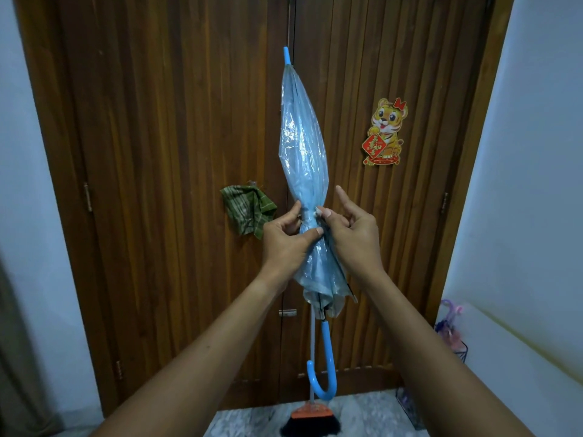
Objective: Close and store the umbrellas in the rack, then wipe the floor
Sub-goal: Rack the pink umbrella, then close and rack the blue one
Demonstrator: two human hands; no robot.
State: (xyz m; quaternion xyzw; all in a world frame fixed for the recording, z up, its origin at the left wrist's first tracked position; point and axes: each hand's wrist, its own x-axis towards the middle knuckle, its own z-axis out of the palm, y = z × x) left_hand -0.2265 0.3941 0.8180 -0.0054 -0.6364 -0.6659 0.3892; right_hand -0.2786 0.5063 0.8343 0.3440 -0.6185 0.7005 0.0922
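A folded clear-blue umbrella [303,146] stands upright in front of me, tip up and blue hooked handle [325,367] hanging down. My left hand [285,238] grips its waist from the left, thumb across the folds. My right hand [353,231] pinches the same spot, at the strap, from the right, with the index finger raised. At the lower right, a dark wire rack [454,348] stands by the wall and holds a pink and purple umbrella [449,316].
A brown wooden double door [157,152] fills the view ahead, with a tiger sticker [386,132] on it and a green striped cloth [247,209] hanging at its middle. A broom with an orange head [310,417] stands on the marble floor [246,421] below. White walls flank both sides.
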